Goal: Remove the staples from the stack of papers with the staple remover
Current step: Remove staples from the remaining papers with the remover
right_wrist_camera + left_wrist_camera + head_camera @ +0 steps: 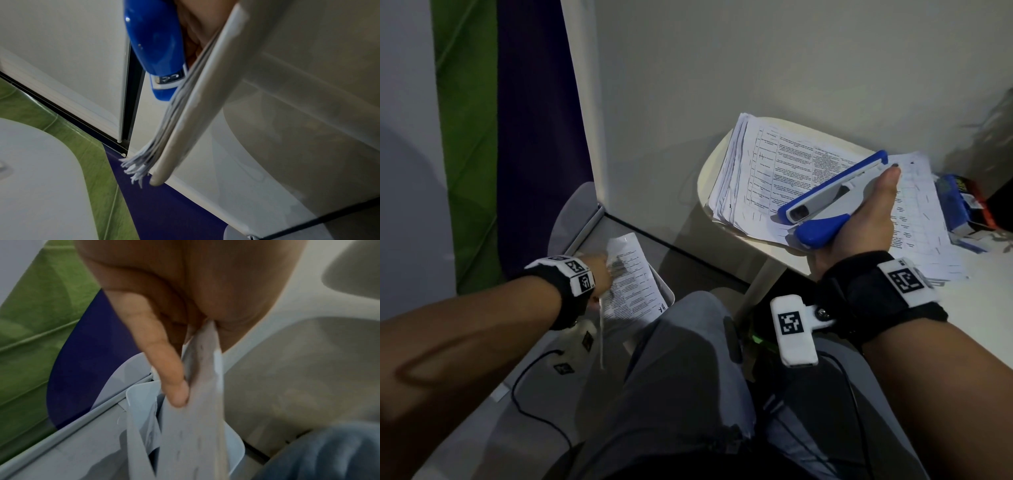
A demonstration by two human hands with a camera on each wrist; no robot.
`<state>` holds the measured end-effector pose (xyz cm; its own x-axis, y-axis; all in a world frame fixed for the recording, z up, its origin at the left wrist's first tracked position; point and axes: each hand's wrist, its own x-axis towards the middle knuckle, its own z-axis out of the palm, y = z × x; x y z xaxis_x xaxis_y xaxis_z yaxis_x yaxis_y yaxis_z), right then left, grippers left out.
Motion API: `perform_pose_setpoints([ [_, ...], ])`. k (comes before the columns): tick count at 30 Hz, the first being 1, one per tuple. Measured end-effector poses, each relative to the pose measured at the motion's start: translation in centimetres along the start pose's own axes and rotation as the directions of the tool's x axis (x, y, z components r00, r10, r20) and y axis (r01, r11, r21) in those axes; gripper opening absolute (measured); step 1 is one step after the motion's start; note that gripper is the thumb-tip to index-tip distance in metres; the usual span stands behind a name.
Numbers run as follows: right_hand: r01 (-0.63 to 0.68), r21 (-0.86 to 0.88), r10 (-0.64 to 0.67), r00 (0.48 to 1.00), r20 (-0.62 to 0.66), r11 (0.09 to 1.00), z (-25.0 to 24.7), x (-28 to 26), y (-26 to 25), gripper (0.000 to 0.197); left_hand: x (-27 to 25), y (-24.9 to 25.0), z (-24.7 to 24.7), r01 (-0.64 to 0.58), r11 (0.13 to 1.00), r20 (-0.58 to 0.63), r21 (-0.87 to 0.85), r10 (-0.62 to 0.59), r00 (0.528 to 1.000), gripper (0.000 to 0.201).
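No brand name readable anywhere. The printed sheets are covered in small table text that's too fine to make out, and the only handwriting is a dark scribble at the near corner of the loose printed white sheets (631, 277), which I can't decipher. The wrist straps carry black-and-white square code markers, no words.

The right hand (859, 219) is curled around the blue and white plastic staple remover (828, 197), thumb lying along its upper side, so that grip is firmly closed on the tool. The tool sits over the near edge of the thick stack of printed white papers (784, 164), its blue nose pointing toward the left end of the stack. From the right wrist view the remover's blue tip (162, 78) is right against the fanned paper edges (156, 139), which overhang the rounded cream edge of the bench (197, 100).

The stack lies on the rounded left corner of the white bench (709, 161), beside the wall.

The left hand (599, 274) is well apart from all that, down low to the left of the person's grey-trousered knee. Its fingers (164, 363) pinch the loose sheets at their top edge, and the sheets hang into a pale grey plastic bin (133, 402) on the floor.

A blue and orange box (962, 202) lies at the right end of the bench, its label blurred.
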<state>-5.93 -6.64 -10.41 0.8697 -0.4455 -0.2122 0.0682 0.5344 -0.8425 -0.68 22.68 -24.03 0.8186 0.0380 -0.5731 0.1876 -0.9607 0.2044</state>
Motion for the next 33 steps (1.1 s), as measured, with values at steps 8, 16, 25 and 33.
perform_pose_setpoints([
  [8, 0.02, -0.003, -0.02, 1.0, -0.002, 1.0, -0.1, 0.0, 0.1, 0.051, -1.4, 0.8, -1.6, -0.091, 0.906, 0.135, 0.414, 0.038, 0.99, 0.046],
  [16, 0.013, 0.001, -0.013, 1.0, 0.0, 1.0, -0.2, 0.2, 0.3, 0.055, -2.0, 2.7, -1.4, -0.141, 0.961, 0.218, 0.237, 0.089, 0.972, 0.052],
  [25, -0.007, -0.027, 0.007, 1.0, -0.007, 1.0, -0.4, 0.3, 0.3, 0.059, -0.1, 1.2, 2.8, -0.008, 0.941, 0.051, -0.338, 0.026, 0.998, 0.059],
  [33, 0.01, -0.005, -0.01, 1.0, 0.028, 1.0, -0.6, 0.8, 0.6, 0.063, -0.4, 1.6, 1.6, 0.022, 0.833, 0.068, -0.552, 0.019, 0.998, 0.049],
])
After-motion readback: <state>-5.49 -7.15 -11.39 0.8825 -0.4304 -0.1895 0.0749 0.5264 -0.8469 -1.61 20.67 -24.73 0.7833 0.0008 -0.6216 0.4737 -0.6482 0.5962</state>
